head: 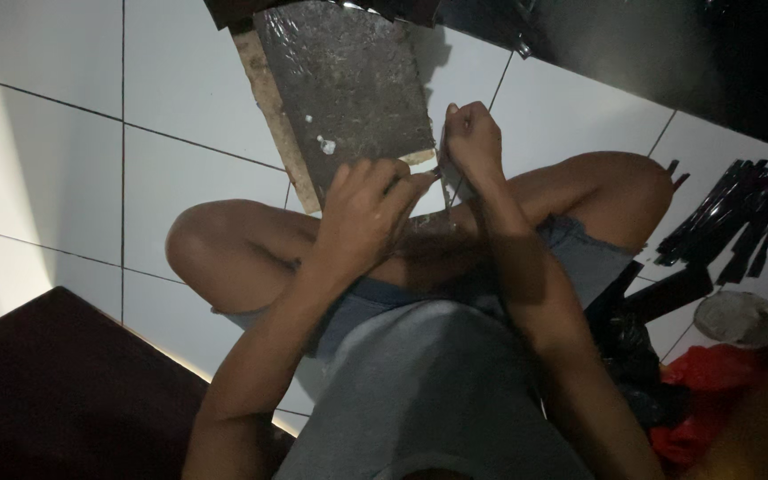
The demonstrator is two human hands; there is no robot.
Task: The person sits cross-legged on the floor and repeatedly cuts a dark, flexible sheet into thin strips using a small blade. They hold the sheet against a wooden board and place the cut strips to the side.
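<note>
Between my knees, both my hands meet over a dark board (348, 84) lying on the white tiled floor (64, 178). My left hand (362, 209) curls closed at the board's near edge; what it grips I cannot tell. My right hand (471, 142) is fisted around a thin blade (452, 188). Black strips (729, 218) lie well right of my right hand.

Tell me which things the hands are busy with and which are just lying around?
In use:
left hand, resting on the near edge of the dark flat slab
right hand, gripping a thin blade-like tool; what it is, is too dim to tell

Lying about:
pile of black strips
round grey lid
red bag
black bag
</note>
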